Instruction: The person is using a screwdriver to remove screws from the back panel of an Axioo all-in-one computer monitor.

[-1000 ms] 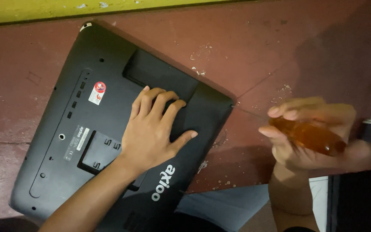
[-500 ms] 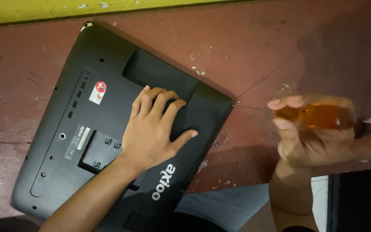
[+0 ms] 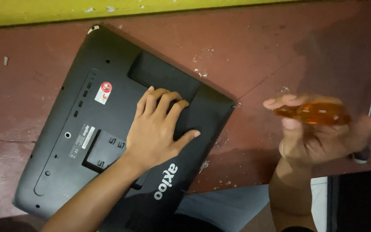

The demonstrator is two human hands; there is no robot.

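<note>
A black all-in-one monitor (image 3: 91, 141) lies face down and tilted on a dark red table (image 3: 271, 51). My left hand (image 3: 157, 129) rests flat on its back panel, fingers spread over a raised rectangular section. My right hand (image 3: 318, 137), blurred, hovers to the right of the monitor and grips the amber transparent handle of a screwdriver (image 3: 316, 112). The handle lies roughly level; its shaft is hidden by blur.
A second, thin screwdriver (image 3: 368, 124) with a dark handle lies on the table at the far right. A yellow-green wall strip (image 3: 44, 10) runs along the table's far edge. A dark object (image 3: 361, 202) sits at bottom right, pale fabric (image 3: 228, 206) below the table edge.
My right hand has turned the amber screwdriver handle and shifted slightly up and right. The left hand and the monitor have stayed put.
</note>
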